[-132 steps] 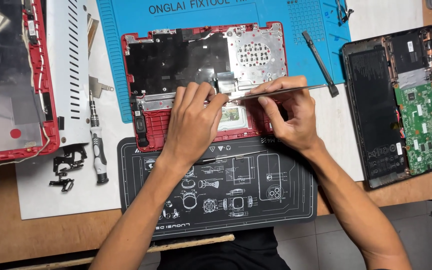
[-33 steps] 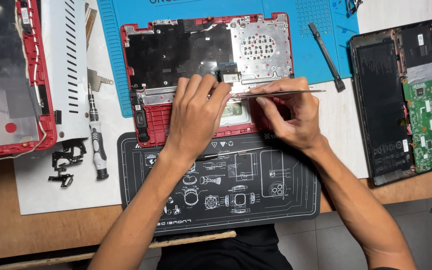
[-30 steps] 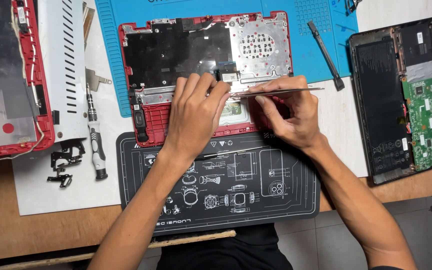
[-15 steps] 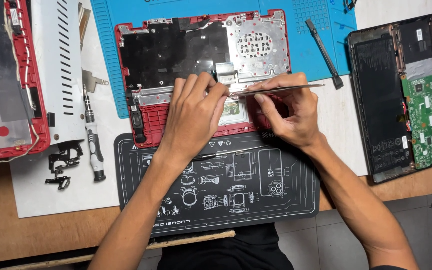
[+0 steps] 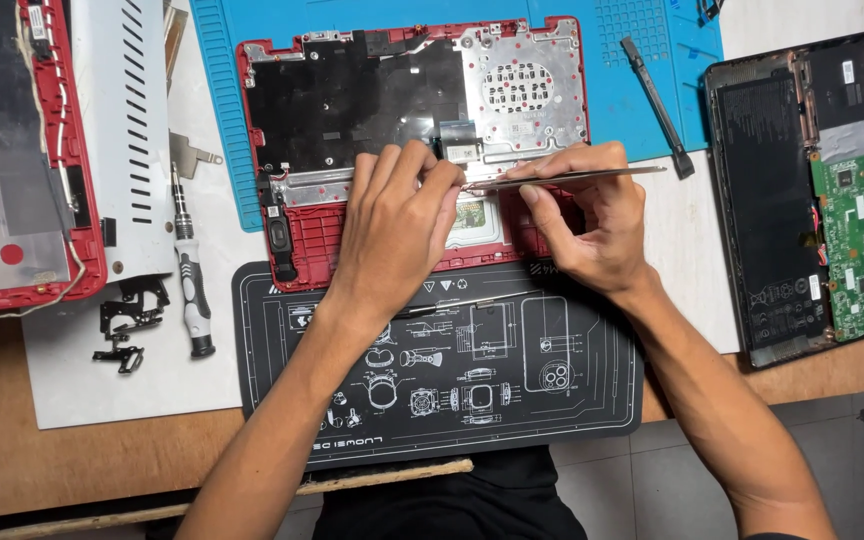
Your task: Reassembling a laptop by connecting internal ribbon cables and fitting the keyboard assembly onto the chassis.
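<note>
Head view: red laptop palmrest (image 5: 352, 240) lies open-side up, black sheet and silver plate showing.

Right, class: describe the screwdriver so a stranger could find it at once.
Start at the blue mat at the top; left of it is a white sheet. The screwdriver lies upright there, beside black hinges. Unlike the black pry tool, it has a silver handle with black grips.

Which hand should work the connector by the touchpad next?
Right, probably: the right hand holds the tweezers, tips at the left hand's fingertips over the red case.
</note>
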